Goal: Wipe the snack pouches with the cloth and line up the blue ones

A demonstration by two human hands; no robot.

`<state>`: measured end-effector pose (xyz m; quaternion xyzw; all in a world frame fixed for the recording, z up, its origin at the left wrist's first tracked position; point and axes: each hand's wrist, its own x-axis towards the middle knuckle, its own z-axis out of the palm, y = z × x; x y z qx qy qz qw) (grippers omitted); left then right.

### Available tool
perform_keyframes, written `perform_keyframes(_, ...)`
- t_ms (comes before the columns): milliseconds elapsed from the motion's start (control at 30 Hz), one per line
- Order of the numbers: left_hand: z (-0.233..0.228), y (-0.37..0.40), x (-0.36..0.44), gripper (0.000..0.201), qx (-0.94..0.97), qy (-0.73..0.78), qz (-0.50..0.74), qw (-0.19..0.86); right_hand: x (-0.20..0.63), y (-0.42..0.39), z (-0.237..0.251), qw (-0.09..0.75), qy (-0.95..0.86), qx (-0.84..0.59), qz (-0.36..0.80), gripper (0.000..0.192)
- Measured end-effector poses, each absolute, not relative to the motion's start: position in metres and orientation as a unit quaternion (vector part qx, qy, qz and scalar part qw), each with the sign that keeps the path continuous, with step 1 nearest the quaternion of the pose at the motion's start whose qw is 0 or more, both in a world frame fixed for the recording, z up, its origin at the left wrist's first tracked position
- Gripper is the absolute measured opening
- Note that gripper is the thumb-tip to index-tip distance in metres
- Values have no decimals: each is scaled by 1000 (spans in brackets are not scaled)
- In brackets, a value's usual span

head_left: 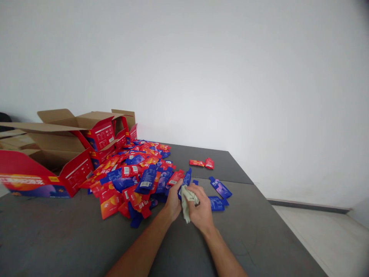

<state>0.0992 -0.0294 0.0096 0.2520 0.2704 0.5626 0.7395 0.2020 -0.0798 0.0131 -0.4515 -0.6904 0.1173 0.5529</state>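
Note:
My left hand [173, 202] is closed on a blue pouch [187, 177], whose upper end sticks out above my fingers. In my right hand [201, 209] is a crumpled pale cloth [186, 200], pressed against that pouch and covering much of it. Just left of my hands spreads a heap of red and blue pouches [147, 179]. To the right of my right hand lie a few blue pouches, one with a purple print [220, 187] and another partly behind the hand [216, 203]. Farther back rest two red pouches, one flat [196, 162] and one upright in outline [209, 163].
Open red cardboard boxes stand at the left, one near the front [67, 173] and others behind it [100, 134]. The dark table [115, 246] meets a white wall at the back. Its right edge slopes toward the front, with pale floor [317, 227] beyond.

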Motion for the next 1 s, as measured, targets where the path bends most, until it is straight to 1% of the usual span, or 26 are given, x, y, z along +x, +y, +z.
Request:
perform_keyframes(133,10,-28,96,25,221,190,550,783,208,-76,13,543,-691,-464,111,32)
perform_keyframes(200,7,-27,94,21,210,165,534,802,215,-73,14,555,-668,-488,90,32)
perform_keyframes(367,-2,-27,95,26,196,161,470,845,231,-68,14,587,-611,-531,25,31)
perform_keyframes(467,-3,-27,94,23,201,155,476,842,226,-72,15,566,-644,-513,36,34)
perform_keyframes(600,-2,-25,90,17,191,182,472,842,211,-78,17,515,-718,-461,83,42)
perform_keyframes(667,-3,-24,89,17,190,190,463,844,208,-79,18,508,-719,-464,94,42)
perform_keyframes(733,-5,-24,90,18,197,185,469,841,213,-78,19,524,-688,-494,84,39)
perform_keyframes(867,-6,-29,94,26,223,189,461,838,231,-72,18,580,-598,-552,25,32)
perform_keyframes(1000,2,-35,97,25,252,192,455,832,234,-70,16,595,-582,-554,9,31)
